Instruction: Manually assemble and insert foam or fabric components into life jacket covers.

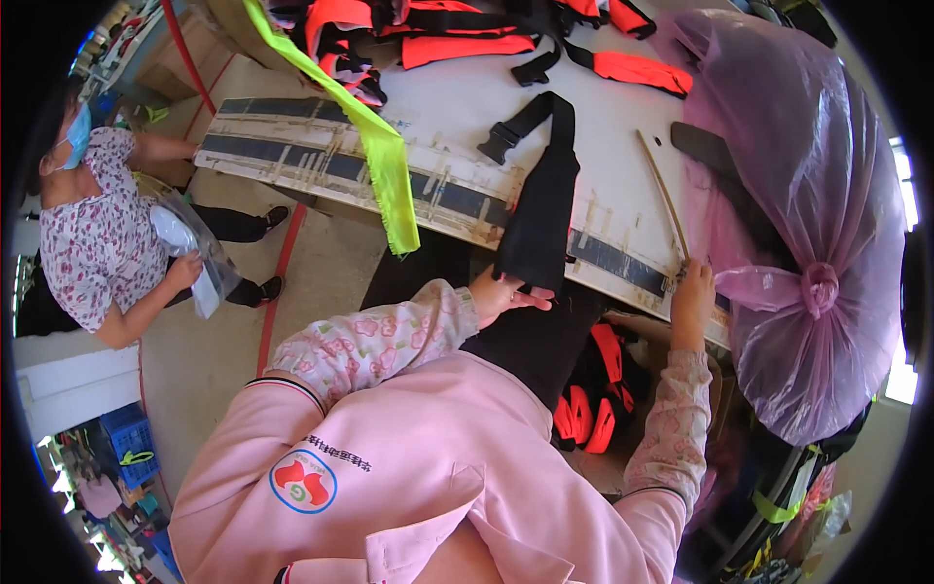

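Note:
A wide black fabric belt piece [541,200], tapering to a strap with a plastic buckle [500,142], lies over the near edge of the worktable. Its broad end hangs toward me. My left hand [508,298] is closed on that loose end, with the fingertips partly under the cloth. At the table edge to the right, my right hand [693,302] has its fingers pressed together at the near end of a thin brown stick [662,190]. The stick lies slanting away across the table top.
Orange and black belt pieces [467,47] are heaped at the far side. A neon yellow strip [375,146] hangs over the table's left part. A tied purple plastic bag [808,224] bulges at right. More orange pieces [589,414] lie below the table. Another person [107,214] stands left.

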Action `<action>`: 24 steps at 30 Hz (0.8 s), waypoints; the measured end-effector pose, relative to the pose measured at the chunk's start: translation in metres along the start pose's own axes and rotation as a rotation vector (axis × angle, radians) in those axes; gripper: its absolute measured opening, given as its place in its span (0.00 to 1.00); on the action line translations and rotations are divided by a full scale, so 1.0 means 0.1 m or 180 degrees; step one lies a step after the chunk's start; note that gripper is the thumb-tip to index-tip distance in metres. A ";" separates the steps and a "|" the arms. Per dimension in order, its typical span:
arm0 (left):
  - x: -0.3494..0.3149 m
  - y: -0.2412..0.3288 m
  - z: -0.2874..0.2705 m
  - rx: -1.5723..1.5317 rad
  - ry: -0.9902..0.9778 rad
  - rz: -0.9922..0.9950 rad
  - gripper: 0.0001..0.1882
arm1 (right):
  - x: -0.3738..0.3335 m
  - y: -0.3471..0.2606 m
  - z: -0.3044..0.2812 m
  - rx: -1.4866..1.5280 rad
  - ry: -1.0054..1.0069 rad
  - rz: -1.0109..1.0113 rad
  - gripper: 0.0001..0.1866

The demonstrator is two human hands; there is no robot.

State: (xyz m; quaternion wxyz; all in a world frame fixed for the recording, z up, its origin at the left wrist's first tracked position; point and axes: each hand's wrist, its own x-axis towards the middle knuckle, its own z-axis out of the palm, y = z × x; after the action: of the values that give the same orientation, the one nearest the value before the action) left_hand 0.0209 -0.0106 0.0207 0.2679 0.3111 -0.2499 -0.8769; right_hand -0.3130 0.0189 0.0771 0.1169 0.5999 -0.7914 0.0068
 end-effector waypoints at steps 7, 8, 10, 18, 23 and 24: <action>0.00 -0.02 0.03 -0.0157 0.0073 0.0167 0.13 | -0.66 -0.30 -0.85 0.3390 -0.1269 0.1186 0.11; -0.01 0.00 0.05 -0.0173 0.0072 0.0162 0.13 | -0.85 -0.34 -1.01 0.3787 -0.1619 0.1333 0.11; 0.01 0.00 0.06 -0.0170 0.0075 0.0108 0.14 | -1.36 -0.23 -1.05 0.3719 -0.2010 0.0872 0.10; 0.02 -0.09 0.11 -0.0071 0.0229 0.0534 0.11 | -2.36 -0.30 -1.19 0.4332 -0.3109 0.1730 0.11; 0.09 -0.32 0.07 -0.0028 0.0646 0.0466 0.11 | -2.25 -0.77 -1.12 0.4545 -0.3130 0.1771 0.12; 0.07 -0.30 0.08 0.0168 0.0632 0.0455 0.11 | -2.21 -0.85 -1.09 0.4375 -0.3124 0.1724 0.13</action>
State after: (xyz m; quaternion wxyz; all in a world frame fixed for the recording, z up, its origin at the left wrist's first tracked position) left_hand 0.0012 0.0091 0.0053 0.3448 0.3847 -0.2666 -0.8137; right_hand -0.1564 0.2211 0.1297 -0.6275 0.2649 -0.6881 0.2500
